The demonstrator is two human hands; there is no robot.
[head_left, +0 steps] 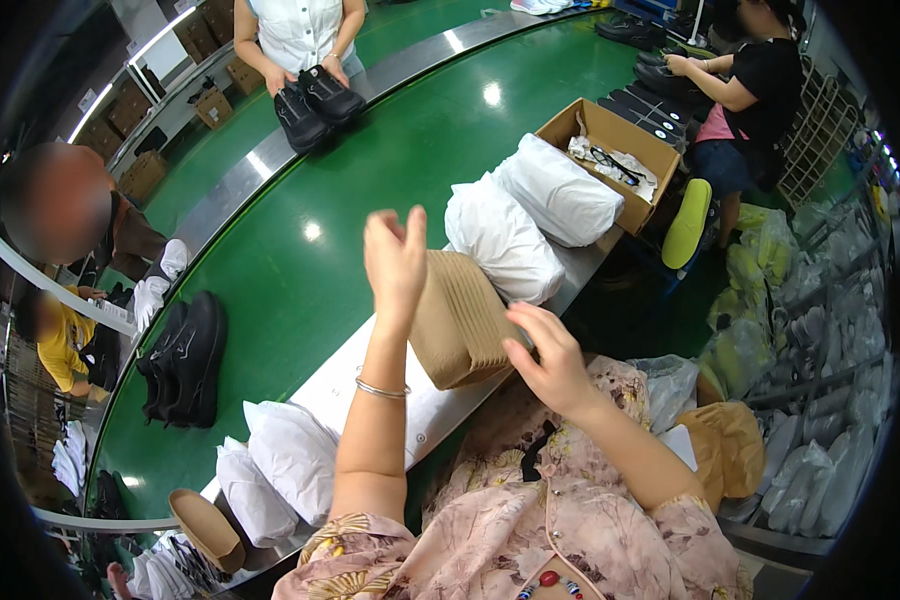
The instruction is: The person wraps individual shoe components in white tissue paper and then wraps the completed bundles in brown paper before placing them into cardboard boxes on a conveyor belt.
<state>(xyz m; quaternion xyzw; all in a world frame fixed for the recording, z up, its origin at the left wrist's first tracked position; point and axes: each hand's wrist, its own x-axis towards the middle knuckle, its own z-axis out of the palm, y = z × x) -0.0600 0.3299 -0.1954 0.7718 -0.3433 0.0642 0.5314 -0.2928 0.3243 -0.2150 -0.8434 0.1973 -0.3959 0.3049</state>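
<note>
"Where's the brown cardboard stack (460, 325)?"
"On metal table (435, 413), btwn L grip (395, 262) & R grip (552, 362)."
"Grips?"
"L: empty, fingers loosely bent. R: empty, fingers spread, nr stack; can't tell if touching."

Black shoes (198, 360) rest on a green surface (300, 290), well apart from a cardboard box (625, 130).

Bright tube lights (163, 35) shine upper left; glare spots the glossy green conveyor belt (270, 290); fisheye distortion bends edges; corners fall black.

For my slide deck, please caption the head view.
Left hand and right hand flank nested brown cardboard trays beside a green conveyor belt.
</note>
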